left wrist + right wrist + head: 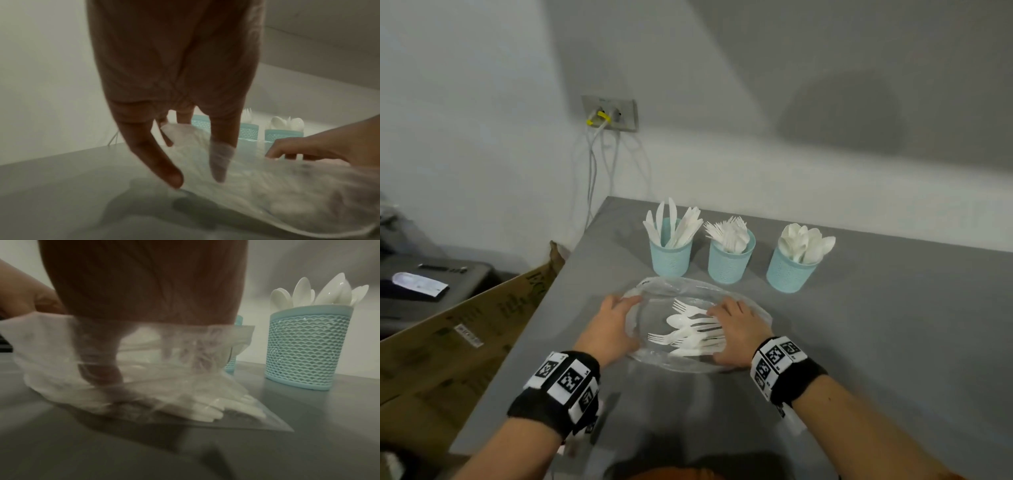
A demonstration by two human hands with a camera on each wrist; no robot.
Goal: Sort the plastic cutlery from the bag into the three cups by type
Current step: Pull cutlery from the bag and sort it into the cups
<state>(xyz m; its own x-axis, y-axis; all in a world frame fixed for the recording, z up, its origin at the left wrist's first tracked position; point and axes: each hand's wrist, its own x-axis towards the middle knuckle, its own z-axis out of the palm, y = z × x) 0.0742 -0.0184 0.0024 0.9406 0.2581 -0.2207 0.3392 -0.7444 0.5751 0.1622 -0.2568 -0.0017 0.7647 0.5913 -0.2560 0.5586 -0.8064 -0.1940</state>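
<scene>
Your right hand is reaching into the mouth of the clear bag, fingers under the film among the handles, though whether they pinch a piece you cannot tell; your left hand rests with relaxed fingers on the bag's far-left edge, pinning it to the grey table. Just in front of the three blue cups, the remaining cutlery looks light, stiff and slick; take one handle near its end, since the limp film will likely cling and drag.
</scene>
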